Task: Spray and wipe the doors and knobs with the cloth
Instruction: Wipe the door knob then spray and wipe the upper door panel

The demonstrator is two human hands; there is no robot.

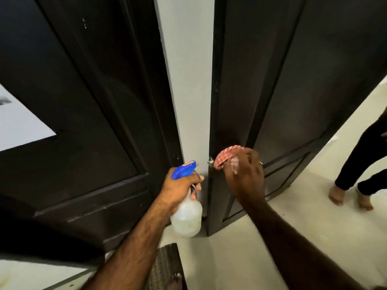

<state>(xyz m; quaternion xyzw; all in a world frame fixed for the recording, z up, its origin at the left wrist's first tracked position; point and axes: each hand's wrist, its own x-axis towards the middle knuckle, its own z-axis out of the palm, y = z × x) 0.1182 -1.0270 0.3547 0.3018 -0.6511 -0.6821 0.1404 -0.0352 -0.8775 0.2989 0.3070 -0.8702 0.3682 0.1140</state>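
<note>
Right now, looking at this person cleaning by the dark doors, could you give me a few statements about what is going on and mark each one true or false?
1. The left hand grips a spray bottle with a blue nozzle. True.
2. The right hand holds a plain green sponge. False: it holds a red-and-white checked cloth.
3. The cloth is close beside the metal knob on the right-hand door. True.
4. The bottle stands on the floor. False: it is held up in the air.
5. Nobody else is in view. False: a second person's legs and bare feet show at the right edge.
</note>
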